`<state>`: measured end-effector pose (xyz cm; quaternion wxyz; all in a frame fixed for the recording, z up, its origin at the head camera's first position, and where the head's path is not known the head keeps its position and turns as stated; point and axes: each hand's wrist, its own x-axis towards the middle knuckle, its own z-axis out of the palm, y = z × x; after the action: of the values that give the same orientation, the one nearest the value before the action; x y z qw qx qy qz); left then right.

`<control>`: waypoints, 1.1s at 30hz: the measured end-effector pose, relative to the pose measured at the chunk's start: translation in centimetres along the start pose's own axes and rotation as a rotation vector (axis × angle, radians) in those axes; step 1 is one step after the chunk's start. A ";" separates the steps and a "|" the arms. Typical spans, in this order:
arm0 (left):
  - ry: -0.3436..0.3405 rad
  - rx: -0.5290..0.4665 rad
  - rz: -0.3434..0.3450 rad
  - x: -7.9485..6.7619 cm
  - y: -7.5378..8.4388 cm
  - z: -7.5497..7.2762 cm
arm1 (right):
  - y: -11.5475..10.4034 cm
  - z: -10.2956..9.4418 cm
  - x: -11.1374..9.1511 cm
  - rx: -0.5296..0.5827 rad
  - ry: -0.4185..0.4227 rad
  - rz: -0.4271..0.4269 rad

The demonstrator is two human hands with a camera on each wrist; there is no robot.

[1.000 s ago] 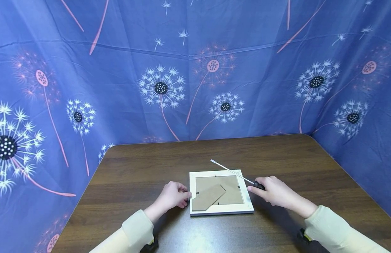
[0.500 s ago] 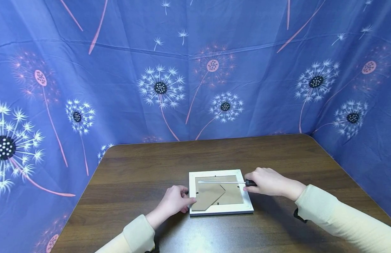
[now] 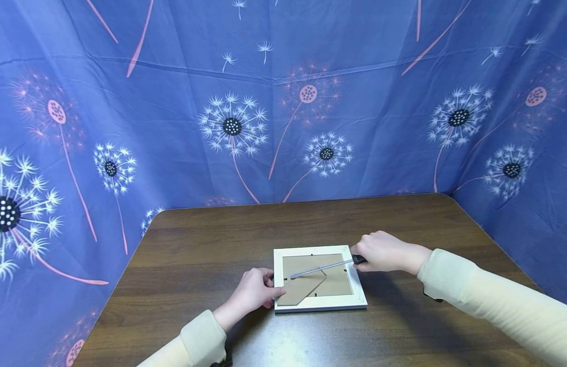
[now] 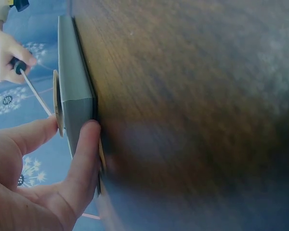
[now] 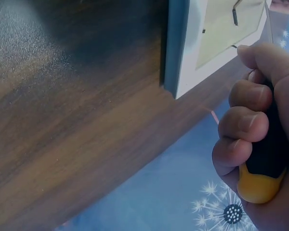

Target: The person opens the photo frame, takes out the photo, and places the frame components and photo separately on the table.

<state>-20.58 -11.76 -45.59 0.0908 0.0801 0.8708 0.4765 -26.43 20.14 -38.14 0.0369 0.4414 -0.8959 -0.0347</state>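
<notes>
The white picture frame (image 3: 329, 303) lies back side up between the two hands, just right of the left grip and just left of the right grip. Its tan backing board (image 3: 336, 284) has small black tabs (image 3: 316, 294) around the edges, and a cardboard stand (image 3: 296, 294) slants from the corner nearest the left grip.

The left grip (image 3: 252, 288) pinches the frame's near-side edge, one digit against the stand and another low on the outer side, so it is closed only to the frame's thickness. The right grip (image 3: 380, 252) is curled firmly round the screwdriver (image 3: 326, 266), whose black handle ends in yellow. The shaft runs leftward from that grip, over the board, its tip just beside the left-hand tab; whether they touch cannot be told.

Pale sleeves (image 3: 471, 285) reach back from both grips. Beneath everything is the brown wood-grained tabletop (image 3: 200, 255); beyond both grips hangs a blue cloth (image 3: 173, 127) with dandelions.
</notes>
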 end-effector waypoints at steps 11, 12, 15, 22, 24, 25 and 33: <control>-0.002 0.012 0.023 0.1 -0.2 0.1 | 0.1 -0.1 1.1 0.007 -0.063 -0.022; -0.002 0.011 0.025 0.1 -0.2 0.1 | 0.1 -0.2 1.2 0.005 -0.068 -0.021; -0.003 0.007 0.028 0.1 -0.1 0.1 | 0.1 -0.4 1.5 0.001 -0.080 -0.028; -0.004 0.003 0.020 0.1 -0.1 0.1 | 0.5 -0.4 1.9 0.000 -0.089 -0.057; -0.006 0.000 0.016 0.1 -0.2 0.1 | 0.6 -0.4 2.1 0.002 -0.092 -0.066; -0.007 -0.002 0.015 0.2 -0.2 0.1 | 0.6 -0.3 2.1 0.004 -0.093 -0.069; -0.013 0.004 0.034 0.4 -0.4 0.1 | 0.7 -0.1 2.2 0.019 -0.091 -0.098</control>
<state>-20.93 -11.83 -45.96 0.0883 0.0981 0.8697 0.4757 -28.37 18.81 -37.93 -0.0099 0.4829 -0.8743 -0.0478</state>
